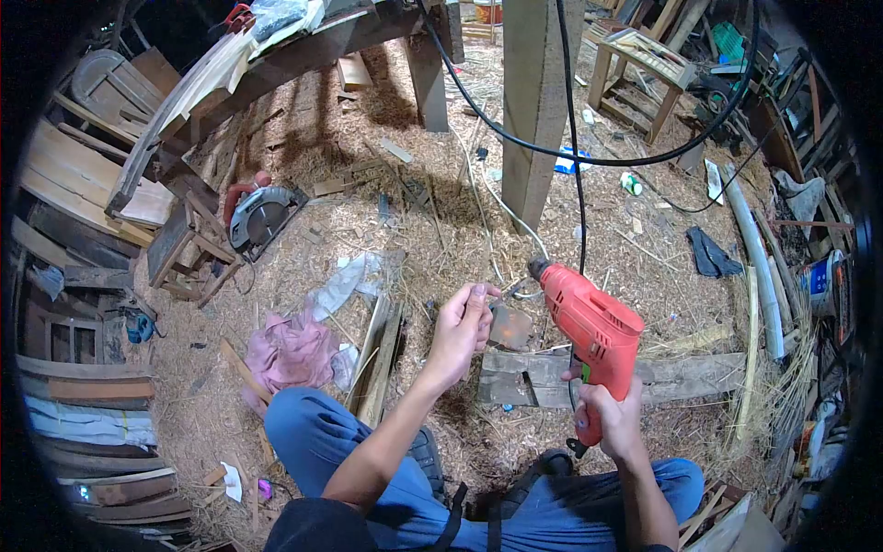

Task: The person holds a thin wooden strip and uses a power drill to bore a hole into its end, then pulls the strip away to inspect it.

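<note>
My right hand (614, 419) is wrapped around the handle of a red power drill (598, 322), which points up and to the left. Its dark chuck (539, 269) is at the upper left end of the body. My left hand (460, 336) is closed in a pinch just left of the chuck. From its fingertips sticks a thin dark piece that looks like a drill bit (510, 289), apart from the chuck. Below these fingertips a small squarish plate (510, 327) lies on the ground, beside a weathered plank (681, 377).
A circular saw (262, 219) stands by a small wooden stool (179, 244) at left. A pink cloth (292, 351) lies near my knee. A wooden post (538, 110) rises ahead, and a black cable (625, 160) loops across. Wood shavings cover the floor.
</note>
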`<state>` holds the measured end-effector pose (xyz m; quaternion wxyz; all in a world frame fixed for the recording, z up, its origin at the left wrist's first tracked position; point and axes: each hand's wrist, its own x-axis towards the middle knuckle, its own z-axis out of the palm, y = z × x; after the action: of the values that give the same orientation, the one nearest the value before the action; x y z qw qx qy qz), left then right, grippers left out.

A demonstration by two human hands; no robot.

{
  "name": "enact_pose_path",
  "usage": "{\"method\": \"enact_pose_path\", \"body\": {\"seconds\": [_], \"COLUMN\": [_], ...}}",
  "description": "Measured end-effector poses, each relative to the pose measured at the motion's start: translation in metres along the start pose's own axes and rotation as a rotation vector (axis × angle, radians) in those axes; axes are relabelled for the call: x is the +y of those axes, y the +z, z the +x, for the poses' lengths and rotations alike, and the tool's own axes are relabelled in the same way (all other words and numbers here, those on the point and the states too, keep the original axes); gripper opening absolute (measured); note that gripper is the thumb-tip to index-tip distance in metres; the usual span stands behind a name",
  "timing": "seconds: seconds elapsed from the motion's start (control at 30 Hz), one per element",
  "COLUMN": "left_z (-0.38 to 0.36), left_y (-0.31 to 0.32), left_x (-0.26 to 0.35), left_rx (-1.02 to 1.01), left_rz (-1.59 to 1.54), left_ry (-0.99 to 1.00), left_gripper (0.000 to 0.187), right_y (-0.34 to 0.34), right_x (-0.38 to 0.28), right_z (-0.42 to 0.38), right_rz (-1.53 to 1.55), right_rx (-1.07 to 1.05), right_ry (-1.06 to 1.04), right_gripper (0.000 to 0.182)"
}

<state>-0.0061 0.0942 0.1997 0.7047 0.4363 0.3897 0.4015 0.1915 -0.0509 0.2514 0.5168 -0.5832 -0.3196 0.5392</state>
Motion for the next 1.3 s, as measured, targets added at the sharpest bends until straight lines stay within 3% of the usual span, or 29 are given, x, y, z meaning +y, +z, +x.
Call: {"method": "enact_pose_path", "body": {"seconds": [0.33, 0.63, 0.93, 1.1, 1.3], "left_z": [0.005, 0.008, 0.019, 0.020, -0.002], "left_y": [-0.003, -0.010, -0.018, -0.021, -0.016], "left_x": [-0.006, -0.009, -0.032, -0.065, -0.149], "left_rx": [-0.026, -0.024, -0.038, 0.068, 0.175], "left_rz": [-0.071, -0.108, -0.106, -0.171, -0.196], "left_ry": [-0.033, -0.036, 0.049, -0.075, -0.243], "left_gripper": [0.031, 0.014, 0.013, 0.011, 0.013], "right_y": [-0.001, 0.004, 0.009, -0.002, -0.025], "right_x": [0.000, 0.001, 0.001, -0.016, -0.017], "right_z": [0.004, 0.010, 0.022, 0.027, 0.031], "right_rz": [0.006, -0.011, -0.099, -0.333, -0.391], "right_rx": [0.009, 0.016, 0.000, -0.121, -0.213], "right_ry": [0.014, 0.040, 0.101, 0.124, 0.259], "right_gripper": [0.040, 0.039, 0.028, 0.026, 0.027]}}
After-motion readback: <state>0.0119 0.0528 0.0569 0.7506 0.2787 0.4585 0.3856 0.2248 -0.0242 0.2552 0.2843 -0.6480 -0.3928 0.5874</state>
